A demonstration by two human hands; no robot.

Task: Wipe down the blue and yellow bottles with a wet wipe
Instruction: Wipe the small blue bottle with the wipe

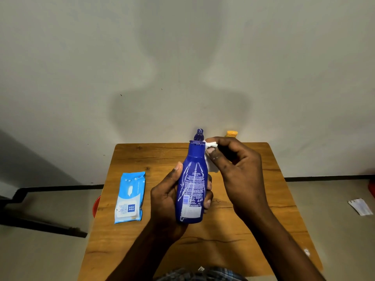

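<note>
fingers (212,154) of right hand (241,179) pinched on wet wipe (211,145) at blue bottle (191,189) cap | left hand (168,199) wrapped round bottle above bench (263,209) | step: wiping blue | next: yellow bottle (232,133), rear, needs pickup

One head-worn view looks forward and steeply down on the bench (253,220) from close above its near edge

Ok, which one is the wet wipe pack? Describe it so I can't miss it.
On the small wooden table, look left of the left hand holding the dark blue plastic bottle. The flat light-blue soft wipe pack lies there, the only flat pouch, with a white flap label.
</note>
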